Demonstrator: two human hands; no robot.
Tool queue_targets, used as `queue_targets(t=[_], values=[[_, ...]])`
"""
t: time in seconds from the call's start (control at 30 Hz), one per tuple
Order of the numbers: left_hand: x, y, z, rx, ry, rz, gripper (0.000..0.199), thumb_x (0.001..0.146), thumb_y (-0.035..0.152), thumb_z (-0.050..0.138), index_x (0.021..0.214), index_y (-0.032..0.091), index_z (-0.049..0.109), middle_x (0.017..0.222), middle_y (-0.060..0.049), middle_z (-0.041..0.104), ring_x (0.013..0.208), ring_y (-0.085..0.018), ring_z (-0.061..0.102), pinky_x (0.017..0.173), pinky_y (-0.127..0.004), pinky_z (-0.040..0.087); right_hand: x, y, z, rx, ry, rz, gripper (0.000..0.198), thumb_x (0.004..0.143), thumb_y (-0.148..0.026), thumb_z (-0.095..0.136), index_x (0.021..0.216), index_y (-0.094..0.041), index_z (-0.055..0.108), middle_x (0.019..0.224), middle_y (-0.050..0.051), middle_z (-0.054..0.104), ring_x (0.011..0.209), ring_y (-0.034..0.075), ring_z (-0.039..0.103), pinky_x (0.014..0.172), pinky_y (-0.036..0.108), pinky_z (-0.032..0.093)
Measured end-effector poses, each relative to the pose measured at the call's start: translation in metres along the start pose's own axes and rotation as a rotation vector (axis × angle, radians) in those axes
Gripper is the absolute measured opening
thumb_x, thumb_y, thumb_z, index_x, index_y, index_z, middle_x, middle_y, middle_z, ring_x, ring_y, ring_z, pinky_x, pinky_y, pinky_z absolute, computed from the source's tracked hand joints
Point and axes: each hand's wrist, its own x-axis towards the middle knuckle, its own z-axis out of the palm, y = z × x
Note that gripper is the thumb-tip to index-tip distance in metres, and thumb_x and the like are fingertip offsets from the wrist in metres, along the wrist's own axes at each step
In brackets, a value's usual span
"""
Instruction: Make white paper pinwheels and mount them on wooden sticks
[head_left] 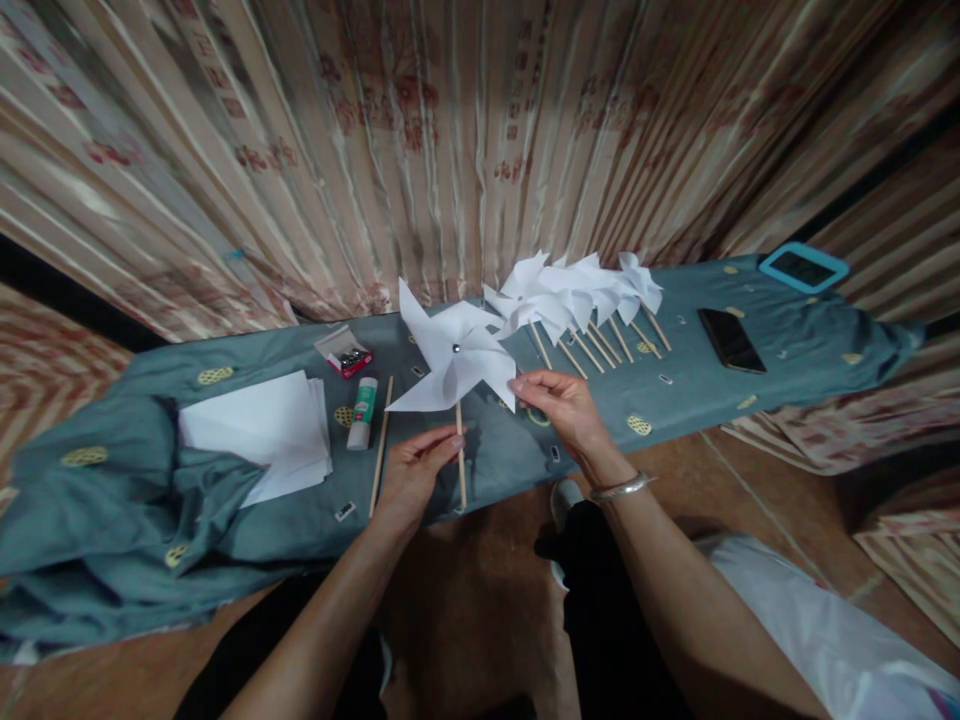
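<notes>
A white paper pinwheel [469, 345] with a dark pin at its centre is held up above the cloth-covered table. My left hand [420, 460] is closed round its wooden stick [461, 465], thumb and fingers pinching it. The fingertips of my right hand [559, 400] pinch the tip of the pinwheel's right blade. Left of my left hand a loose wooden stick [381, 445] lies on the cloth. Beside it are a green and white glue stick [363, 412] and an open red box of pins [345, 355].
Several finished pinwheels [577, 295] lie in a row at the back. A stack of white paper [262, 425] rests at left. A dark phone [731, 340] and a blue-framed device [804, 267] lie at right on the green cloth [675, 400]. A patterned curtain [450, 130] hangs behind.
</notes>
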Motion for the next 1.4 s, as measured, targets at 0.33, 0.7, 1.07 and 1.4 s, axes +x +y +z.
queue_targets(t=[0.33,0.7,1.07,1.4], values=[[0.001,0.001,-0.001,0.019,0.011,0.01,0.035,0.049,0.039,0.087,0.077,0.02,0.079,0.082,-0.006,0.077,0.068,-0.013,0.063,0.071,-0.026,0.052,-0.01,0.003,0.011,0.024,-0.078,0.046,0.029,0.049,-0.04,0.088,0.062,-0.02,0.073,0.056,-0.003,0.064,0.054,0.009,0.05,0.056,0.024,0.037],[-0.001,0.001,-0.001,0.029,0.005,0.021,0.035,0.051,0.039,0.086,0.079,0.019,0.079,0.082,-0.006,0.077,0.068,-0.013,0.063,0.072,-0.026,0.051,-0.017,0.002,0.022,0.038,-0.149,0.097,0.031,0.05,-0.041,0.088,0.059,-0.019,0.069,0.056,-0.004,0.062,0.054,0.008,0.05,0.054,0.022,0.037],[0.001,-0.001,-0.001,0.016,0.008,0.023,0.037,0.048,0.039,0.087,0.077,0.019,0.079,0.074,-0.004,0.076,0.065,-0.013,0.062,0.071,-0.028,0.051,-0.02,0.001,0.029,0.052,-0.206,0.122,0.03,0.051,-0.041,0.087,0.055,-0.019,0.066,0.055,-0.004,0.062,0.053,0.008,0.05,0.056,0.023,0.04],[0.0,-0.001,-0.001,0.035,-0.023,0.045,0.038,0.051,0.042,0.086,0.08,0.019,0.079,0.077,-0.004,0.076,0.067,-0.015,0.064,0.073,-0.029,0.052,-0.021,0.009,0.035,0.085,-0.258,0.132,0.034,0.052,-0.047,0.085,0.056,-0.019,0.067,0.057,-0.002,0.065,0.054,0.009,0.052,0.057,0.024,0.042]])
